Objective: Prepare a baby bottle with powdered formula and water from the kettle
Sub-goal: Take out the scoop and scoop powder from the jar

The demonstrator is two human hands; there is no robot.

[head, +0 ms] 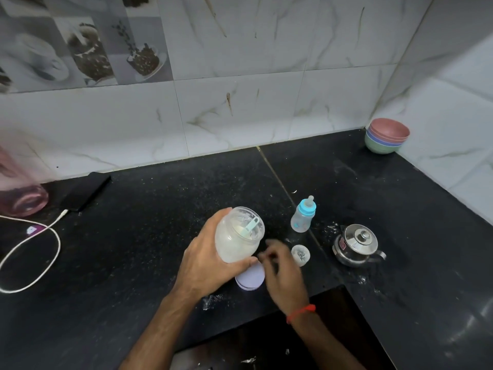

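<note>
formula jar in my left hand over the black tabletop (133, 236)

my left hand (206, 265) fingers clamp the open, tilted jar (237, 237), scoop (250, 226) inside; my right hand (284, 271) is blurred, fingers loosely curled beside the lid (250, 279). the capped bottle (302, 216) stands near the kettle (356, 244).

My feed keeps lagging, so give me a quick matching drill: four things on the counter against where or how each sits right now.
1. formula jar
2. baby bottle
3. kettle
4. bowls

A. stacked in the far right corner
B. tilted, open, held in the left hand
C. upright, blue cap on
D. lid on, right of the bottle

Pairs: 1-B, 2-C, 3-D, 4-A
</note>
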